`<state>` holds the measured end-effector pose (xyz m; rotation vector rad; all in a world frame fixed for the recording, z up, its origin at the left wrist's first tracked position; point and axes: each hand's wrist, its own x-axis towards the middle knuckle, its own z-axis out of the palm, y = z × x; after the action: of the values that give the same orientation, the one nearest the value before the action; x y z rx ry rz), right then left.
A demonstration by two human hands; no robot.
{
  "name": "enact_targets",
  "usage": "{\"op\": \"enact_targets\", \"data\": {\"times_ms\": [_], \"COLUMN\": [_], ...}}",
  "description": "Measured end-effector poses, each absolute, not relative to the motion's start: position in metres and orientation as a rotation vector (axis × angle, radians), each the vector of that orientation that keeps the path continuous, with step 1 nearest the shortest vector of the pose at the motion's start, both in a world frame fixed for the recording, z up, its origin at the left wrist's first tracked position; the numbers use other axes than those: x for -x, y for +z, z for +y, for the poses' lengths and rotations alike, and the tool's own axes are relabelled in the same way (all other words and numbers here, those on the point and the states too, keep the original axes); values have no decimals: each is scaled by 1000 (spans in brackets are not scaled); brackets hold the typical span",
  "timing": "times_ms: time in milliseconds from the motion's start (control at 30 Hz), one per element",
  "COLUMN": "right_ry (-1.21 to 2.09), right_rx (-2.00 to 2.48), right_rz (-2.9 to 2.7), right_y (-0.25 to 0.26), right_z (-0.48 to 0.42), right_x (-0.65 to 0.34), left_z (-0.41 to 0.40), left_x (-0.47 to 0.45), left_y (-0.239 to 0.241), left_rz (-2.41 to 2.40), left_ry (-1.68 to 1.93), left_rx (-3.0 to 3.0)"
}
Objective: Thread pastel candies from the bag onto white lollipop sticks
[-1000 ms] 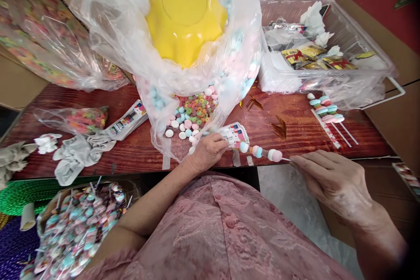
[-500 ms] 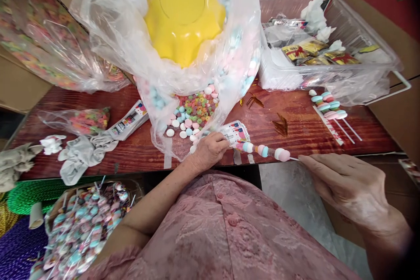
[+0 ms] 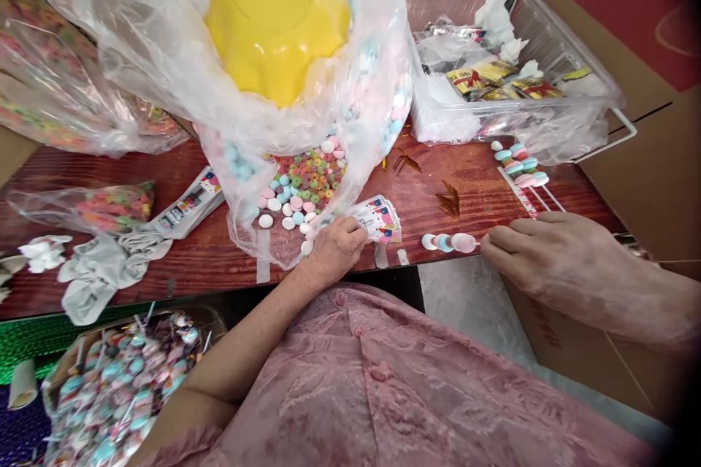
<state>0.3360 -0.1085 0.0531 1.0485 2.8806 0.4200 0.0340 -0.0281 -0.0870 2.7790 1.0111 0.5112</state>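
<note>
My right hand pinches the candy stick at the table edge, open room below. My left hand is curled at the bag mouth; can't tell what it holds.

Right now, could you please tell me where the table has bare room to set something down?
Bare wood lies between the brown scraps and the sticks, and along the front edge between the grey cloth and the candy bag. The middle is crowded with the bag, loose candies and cards; the tray fills the back right.
</note>
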Motion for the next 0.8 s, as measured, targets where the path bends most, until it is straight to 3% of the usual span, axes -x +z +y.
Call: {"op": "enact_targets", "data": {"times_ms": [500, 800], "right_ry": [255, 135], "right_rx": [-780, -1106], "right_rz": [2830, 2884], "right_y": [45, 40], "right_z": [-57, -84], "right_x": [-331, -359], "left_z": [-25, -22], "left_x": [-31, -29], "left_y": [-89, -95], "left_rz": [957, 936], "left_ry": [542, 689], "left_rx": [-2744, -2625]}}
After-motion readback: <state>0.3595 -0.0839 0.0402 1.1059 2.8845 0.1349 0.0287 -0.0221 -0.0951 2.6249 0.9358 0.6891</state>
